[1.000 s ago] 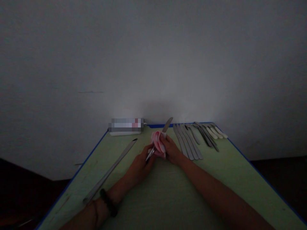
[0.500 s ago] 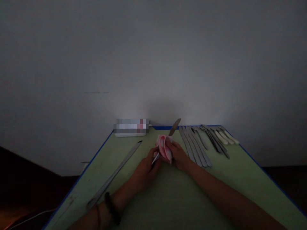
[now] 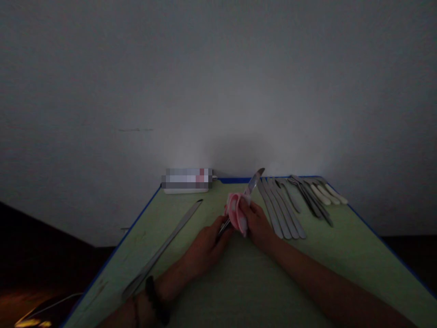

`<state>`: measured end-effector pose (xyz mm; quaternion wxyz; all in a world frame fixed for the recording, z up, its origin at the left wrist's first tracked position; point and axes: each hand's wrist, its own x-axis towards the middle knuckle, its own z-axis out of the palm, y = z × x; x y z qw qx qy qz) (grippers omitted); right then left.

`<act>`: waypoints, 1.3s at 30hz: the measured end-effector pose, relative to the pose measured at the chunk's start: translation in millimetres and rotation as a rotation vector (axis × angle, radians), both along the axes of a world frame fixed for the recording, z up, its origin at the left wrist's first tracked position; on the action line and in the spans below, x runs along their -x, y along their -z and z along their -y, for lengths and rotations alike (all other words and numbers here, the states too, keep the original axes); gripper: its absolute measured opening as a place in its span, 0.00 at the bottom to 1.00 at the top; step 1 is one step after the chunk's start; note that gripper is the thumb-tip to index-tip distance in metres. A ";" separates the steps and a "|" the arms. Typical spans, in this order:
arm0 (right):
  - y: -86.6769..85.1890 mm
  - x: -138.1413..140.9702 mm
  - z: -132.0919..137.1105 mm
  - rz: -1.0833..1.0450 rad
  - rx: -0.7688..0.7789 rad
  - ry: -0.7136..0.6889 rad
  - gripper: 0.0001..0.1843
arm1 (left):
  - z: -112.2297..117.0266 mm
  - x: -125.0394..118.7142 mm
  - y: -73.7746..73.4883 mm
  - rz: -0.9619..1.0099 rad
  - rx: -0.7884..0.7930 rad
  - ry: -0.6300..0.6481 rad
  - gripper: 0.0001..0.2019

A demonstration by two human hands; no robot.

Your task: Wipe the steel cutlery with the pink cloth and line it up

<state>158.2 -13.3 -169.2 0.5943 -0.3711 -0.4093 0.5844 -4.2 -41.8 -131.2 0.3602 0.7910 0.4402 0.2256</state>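
Over the middle of the table, a metal table knife points up and to the right, its blade beyond a folded pink and white cloth. My left hand is closed round the knife's handle. My right hand pinches the cloth about the knife, so the part inside the folds is hidden. Left of my left hand, another table knife lies slantwise on the table, its lower end close to my wrist.
Several metal knives lie side by side on the green table, right of my hands. Beyond them are darker cutlery pieces and several white-handled ones. A white box, partly blurred, stands at the back against the wall.
The cloth and both hands have shifted slightly right relative to the box. The held knife has turned a little, its blade now tilting further right and catching more light.
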 end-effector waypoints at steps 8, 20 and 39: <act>-4.4 -0.4 1.9 0.103 0.008 0.097 0.22 | 0.7 2.1 -3.3 -0.046 0.007 0.022 0.16; -6.7 1.6 3.6 0.002 0.010 0.017 0.23 | 1.9 -0.2 -3.0 -0.068 0.037 -0.007 0.17; -9.1 -2.3 -2.9 -0.268 0.152 -0.085 0.16 | -2.5 3.2 -2.2 0.107 0.139 -0.014 0.17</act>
